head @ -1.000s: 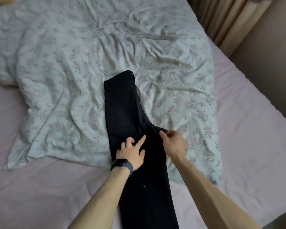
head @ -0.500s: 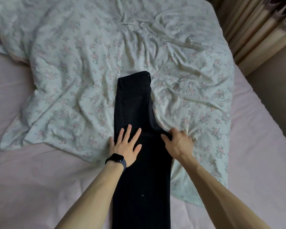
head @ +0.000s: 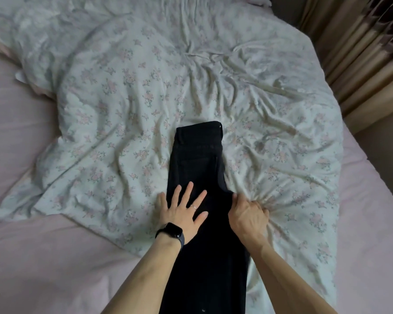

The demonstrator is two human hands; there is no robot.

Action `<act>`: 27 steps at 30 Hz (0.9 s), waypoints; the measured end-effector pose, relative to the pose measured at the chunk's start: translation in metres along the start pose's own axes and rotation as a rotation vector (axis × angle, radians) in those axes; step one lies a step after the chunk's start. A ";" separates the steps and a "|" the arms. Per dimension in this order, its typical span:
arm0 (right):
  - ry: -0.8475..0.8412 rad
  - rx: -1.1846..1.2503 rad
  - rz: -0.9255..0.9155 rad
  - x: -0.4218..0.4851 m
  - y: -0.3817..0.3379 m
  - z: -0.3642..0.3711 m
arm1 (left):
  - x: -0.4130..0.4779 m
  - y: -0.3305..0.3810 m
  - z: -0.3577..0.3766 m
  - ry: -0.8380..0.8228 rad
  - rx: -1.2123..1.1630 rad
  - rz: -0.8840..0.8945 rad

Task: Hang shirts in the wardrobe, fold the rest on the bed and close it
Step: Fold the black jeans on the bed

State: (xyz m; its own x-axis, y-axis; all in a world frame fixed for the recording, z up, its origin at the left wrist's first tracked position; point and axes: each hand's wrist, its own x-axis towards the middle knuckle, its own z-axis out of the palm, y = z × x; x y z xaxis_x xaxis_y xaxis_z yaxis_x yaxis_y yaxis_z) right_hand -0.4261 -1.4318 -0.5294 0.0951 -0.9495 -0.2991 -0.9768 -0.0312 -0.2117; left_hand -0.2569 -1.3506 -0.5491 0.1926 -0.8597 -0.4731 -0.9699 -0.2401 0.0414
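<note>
A pair of black trousers (head: 197, 159), folded lengthwise leg on leg, lies flat down the middle of the bed, waistband at the far end. My left hand (head: 183, 211), with a dark watch on the wrist, presses flat on the trousers, fingers spread. My right hand (head: 247, 216) is at the trousers' right edge by the crotch point. Its thumb lies on the black cloth and its fingers are curled down at the edge, where the duvet puckers around them. The trousers' lower legs run out of view at the bottom.
A crumpled floral duvet (head: 123, 109) covers most of the bed under the trousers. A pink sheet (head: 32, 257) shows at the left, front and right. Beige curtains (head: 361, 53) hang at the far right beside the bed.
My left hand went from curled fingers with one pointing to flat and spread on the trousers. My right hand stayed at the crotch point and sank into the duvet. The view tilted further up the bed.
</note>
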 end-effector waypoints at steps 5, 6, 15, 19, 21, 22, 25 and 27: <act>0.176 0.034 -0.075 -0.009 -0.010 0.010 | -0.009 -0.014 0.007 0.110 -0.077 -0.031; 0.234 0.030 -0.192 -0.013 -0.015 0.012 | -0.012 -0.016 0.008 0.173 -0.090 -0.016; -0.030 -0.127 -0.251 0.062 -0.021 0.011 | 0.000 -0.047 0.028 0.116 0.060 -0.073; 0.222 -0.068 -0.405 -0.002 -0.020 0.009 | -0.022 -0.033 0.024 0.205 -0.019 -0.083; 0.238 -0.067 -0.596 -0.063 -0.004 0.027 | -0.057 -0.017 0.033 0.276 -0.102 -0.023; 0.201 -0.093 -0.642 -0.100 0.013 0.039 | -0.085 -0.005 0.045 0.281 -0.127 0.013; 0.081 -0.139 -0.596 -0.201 0.074 0.074 | -0.175 0.016 0.093 0.238 -0.211 -0.008; 0.022 -0.101 -0.499 -0.259 0.108 0.086 | -0.231 0.021 0.123 0.186 -0.236 -0.055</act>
State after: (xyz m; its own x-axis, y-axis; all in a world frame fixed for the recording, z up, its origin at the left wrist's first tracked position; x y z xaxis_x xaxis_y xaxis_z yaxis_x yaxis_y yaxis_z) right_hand -0.5394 -1.1621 -0.5550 0.5515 -0.8178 -0.1647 -0.8274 -0.5112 -0.2325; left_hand -0.3401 -1.1021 -0.5472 0.2887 -0.9051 -0.3122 -0.9000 -0.3677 0.2339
